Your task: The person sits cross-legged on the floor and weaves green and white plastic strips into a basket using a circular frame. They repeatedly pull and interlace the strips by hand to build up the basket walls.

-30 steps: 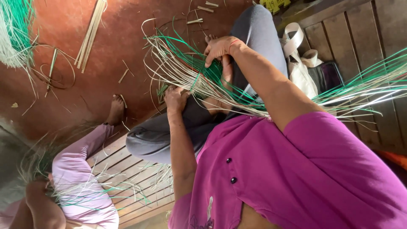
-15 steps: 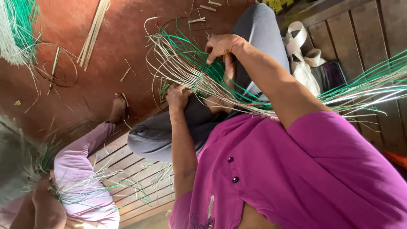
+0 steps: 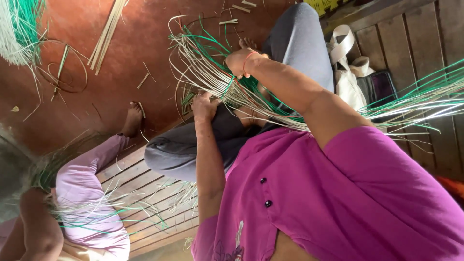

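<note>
A fan of long green and pale cane strands (image 3: 203, 63) spreads over my lap and trails off to the right edge. My left hand (image 3: 205, 106) is closed around the gathered base of the bundle, just above my grey-clad knee (image 3: 174, 150). Slightly higher, my right hand (image 3: 239, 63), with a thin red thread at the wrist, pinches a few strands. The two hands are close together. I wear a magenta top and sit on a wooden slatted bench (image 3: 145, 183).
Another person in pink trousers (image 3: 87, 193) sits at lower left with a bare foot (image 3: 133, 118) on the red floor, handling similar strands. A white bag (image 3: 345, 77) and dark pouch (image 3: 382, 89) lie on the bench. A strand bundle (image 3: 19, 29), pale sticks (image 3: 106, 34) and scraps litter the floor.
My right hand has shifted a little down and closer to my left hand, drawing strands with it. My left hand keeps its grip. The other person's arm has moved slightly.
</note>
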